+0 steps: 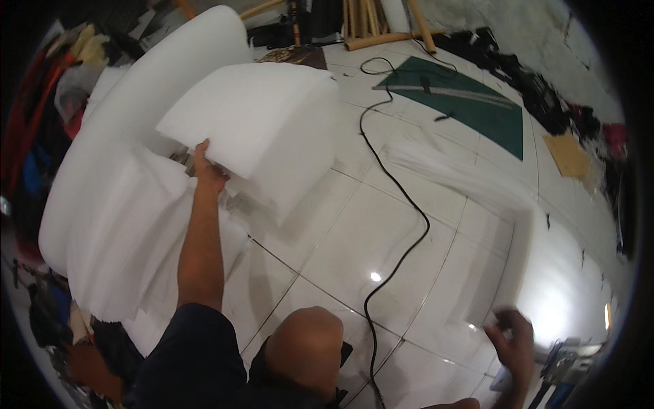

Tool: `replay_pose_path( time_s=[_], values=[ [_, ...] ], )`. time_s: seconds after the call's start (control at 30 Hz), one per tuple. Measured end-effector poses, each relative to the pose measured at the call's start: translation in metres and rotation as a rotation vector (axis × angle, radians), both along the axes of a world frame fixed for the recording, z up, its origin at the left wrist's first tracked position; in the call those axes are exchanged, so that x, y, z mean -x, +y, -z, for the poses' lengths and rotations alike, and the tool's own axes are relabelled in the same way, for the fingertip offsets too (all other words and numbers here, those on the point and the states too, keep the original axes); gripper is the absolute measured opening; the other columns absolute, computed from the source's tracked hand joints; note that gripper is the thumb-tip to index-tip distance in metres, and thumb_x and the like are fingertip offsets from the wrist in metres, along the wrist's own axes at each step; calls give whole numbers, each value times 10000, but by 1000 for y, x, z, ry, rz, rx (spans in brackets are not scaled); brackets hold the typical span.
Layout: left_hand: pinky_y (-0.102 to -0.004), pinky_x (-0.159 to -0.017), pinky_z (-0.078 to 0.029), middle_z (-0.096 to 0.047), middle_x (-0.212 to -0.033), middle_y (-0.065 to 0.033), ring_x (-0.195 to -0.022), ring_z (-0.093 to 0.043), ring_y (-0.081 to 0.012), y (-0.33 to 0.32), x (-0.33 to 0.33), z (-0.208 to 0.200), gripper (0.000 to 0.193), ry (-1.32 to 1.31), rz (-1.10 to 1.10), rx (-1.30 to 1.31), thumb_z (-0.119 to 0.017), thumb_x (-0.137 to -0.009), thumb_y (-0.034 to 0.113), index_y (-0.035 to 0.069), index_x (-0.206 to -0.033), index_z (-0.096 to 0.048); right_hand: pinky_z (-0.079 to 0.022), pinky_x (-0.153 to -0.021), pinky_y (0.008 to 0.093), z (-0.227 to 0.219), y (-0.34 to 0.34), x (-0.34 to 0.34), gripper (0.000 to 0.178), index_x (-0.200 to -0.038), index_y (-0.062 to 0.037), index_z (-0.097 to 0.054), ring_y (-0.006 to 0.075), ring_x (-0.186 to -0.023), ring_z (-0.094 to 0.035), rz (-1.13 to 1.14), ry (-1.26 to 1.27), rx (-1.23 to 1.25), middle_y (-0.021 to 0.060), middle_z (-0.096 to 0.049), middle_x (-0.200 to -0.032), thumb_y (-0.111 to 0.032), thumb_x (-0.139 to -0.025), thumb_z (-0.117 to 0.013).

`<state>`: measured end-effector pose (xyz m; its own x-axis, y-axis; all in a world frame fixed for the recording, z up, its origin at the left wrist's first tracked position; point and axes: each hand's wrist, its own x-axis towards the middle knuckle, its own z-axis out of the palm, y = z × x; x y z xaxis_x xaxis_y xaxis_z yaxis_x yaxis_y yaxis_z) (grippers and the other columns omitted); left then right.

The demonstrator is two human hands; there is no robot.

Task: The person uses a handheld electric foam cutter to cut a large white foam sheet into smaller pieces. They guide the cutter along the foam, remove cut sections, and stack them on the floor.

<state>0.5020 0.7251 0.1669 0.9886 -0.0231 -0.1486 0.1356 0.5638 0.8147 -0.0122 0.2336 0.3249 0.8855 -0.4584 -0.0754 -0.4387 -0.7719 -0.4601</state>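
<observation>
At the left, my left hand (210,170) is closed on the near edge of a stack of white foam sheets (248,112), its thumb on top. The stack's right side bends down toward the floor. At the lower right, my right hand (512,341) is raised, its fingers loosely curled and apart. I make out nothing between them, though the hand is somewhat blurred. Close to it, a faint translucent sheet (463,174) is smeared across the tiles. Beside my left forearm, more layered white foam sheets (126,225) stand bunched together.
A long white foam roll (157,75) lies behind the sheets. A black cable (426,221) winds across the tiled floor (368,225). Farther off are a green mat (470,109) and wooden poles (368,20). A bright white surface (562,273) and a metal device (572,365) are at the right.
</observation>
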Motion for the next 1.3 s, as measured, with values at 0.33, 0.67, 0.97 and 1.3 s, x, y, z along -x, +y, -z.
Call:
replay_pose_path(
  time_s=[0.33,0.67,0.97,1.3],
  values=[
    [-539,-1048,-311,-427,-1426,-120,-1285,-405,-328,-62,4,-2,805,-80,-195,10,-643,-762,523,134,-1421,-396,-88,-1048,770,33,145,-493,1287,-1561,-282,44,530,-1438,12,123,-181,-1221,221,96,-1603,-952,-604,-498],
    [-433,-1127,-310,-326,-1461,-234,-1343,-366,-315,-105,38,-62,1061,-320,-302,-11,-726,-786,282,-3,-1531,-27,-451,-1004,503,41,176,-482,804,-1432,-75,-379,360,-1227,-505,-119,-297,-1524,166,-481,-1385,-576,-838,-588],
    [-467,-1142,-267,-214,-1491,-274,-1360,-277,-368,-109,49,-109,1132,-376,-317,-15,-724,-796,384,17,-1537,49,-451,-977,480,-4,168,-466,818,-1431,-54,-366,353,-1222,-479,-127,-575,-1290,182,-461,-1387,-576,-837,-574],
    [-575,-1099,-309,-262,-1342,-336,-1306,-284,-523,-112,52,-292,1380,-668,-314,-381,-750,-548,498,9,-1520,98,-400,-1055,482,-100,70,-519,821,-1446,-54,-364,333,-1277,-451,-429,-847,-1185,156,-413,-1458,-621,-869,-502]
  ],
)
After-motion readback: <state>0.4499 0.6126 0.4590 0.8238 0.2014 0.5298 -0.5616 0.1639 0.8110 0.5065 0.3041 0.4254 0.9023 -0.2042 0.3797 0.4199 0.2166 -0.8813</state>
